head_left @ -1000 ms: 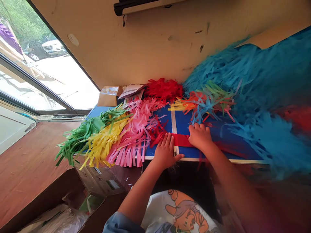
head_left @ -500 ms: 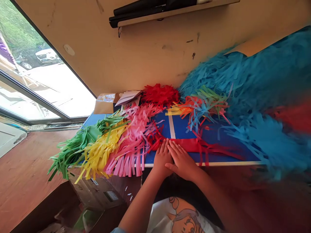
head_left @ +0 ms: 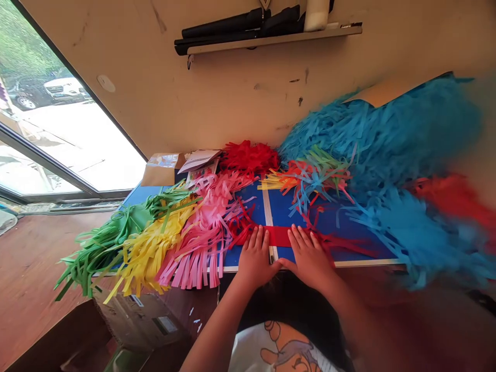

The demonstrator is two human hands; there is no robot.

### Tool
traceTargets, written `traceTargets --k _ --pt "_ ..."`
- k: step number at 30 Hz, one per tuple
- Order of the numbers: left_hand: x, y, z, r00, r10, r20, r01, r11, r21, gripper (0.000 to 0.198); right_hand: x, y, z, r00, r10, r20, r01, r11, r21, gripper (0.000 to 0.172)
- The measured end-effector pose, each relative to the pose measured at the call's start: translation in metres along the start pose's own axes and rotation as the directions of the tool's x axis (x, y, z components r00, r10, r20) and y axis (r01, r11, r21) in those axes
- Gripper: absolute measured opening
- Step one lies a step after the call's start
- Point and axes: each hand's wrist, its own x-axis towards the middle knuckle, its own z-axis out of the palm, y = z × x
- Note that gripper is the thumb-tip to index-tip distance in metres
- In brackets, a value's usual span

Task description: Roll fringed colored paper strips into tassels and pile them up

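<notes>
Over at the left a big window [head_left: 46, 134] lets daylight onto the wooden floor [head_left: 31, 258], and a cardboard box [head_left: 143, 320] sits below the table edge. On the blue tabletop [head_left: 329, 219], bunches of cut paper fringe lie side by side and hang over the near edge: green fringe [head_left: 112, 237], then yellow fringe [head_left: 151, 248], then pink fringe [head_left: 201, 232]. Behind them a red heap [head_left: 250, 155] rests against the cream wall [head_left: 217, 98], under a shelf [head_left: 271, 36].

Near the middle, the person's left hand [head_left: 254, 256] lies flat, palm down and fingers stretched out, on the end of a red paper strip [head_left: 279, 236]. The strip runs flat across the pale seam [head_left: 267, 206] in the tabletop, close to the near edge. The right hand [head_left: 310, 256] presses down on it just beside the left, equally flat and spread, gripping nothing.

Further right lies a tangle of mixed-colour fringe [head_left: 310, 178], then a large blue fringe pile [head_left: 387, 134] stacked toward the wall.
</notes>
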Motion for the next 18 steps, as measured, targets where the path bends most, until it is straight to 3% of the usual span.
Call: traceTargets --k 5,12,15,18 --pt "0.001 0.001 0.001 1.000 -0.018 -0.005 0.018 0.999 0.032 0.077 -0.002 0.001 -0.003 0.998 0.061 0.021 -0.060 0.998 -0.034 0.085" --pt "-0.006 0.012 -0.002 0.998 -0.068 0.010 0.067 0.995 0.076 0.079 -0.006 0.020 0.004 0.984 0.173 -0.045 -0.177 0.975 -0.137 0.091" --pt "-0.011 0.018 -0.009 0.996 -0.089 0.001 0.088 0.990 0.109 0.072 -0.012 0.025 -0.001 0.965 0.182 -0.187 -0.214 0.962 -0.168 0.087" --pt "-0.011 0.021 -0.020 0.996 -0.085 -0.021 0.087 0.987 0.135 0.063 -0.018 0.023 -0.015 0.886 0.169 -0.433 -0.253 0.956 -0.145 0.072"
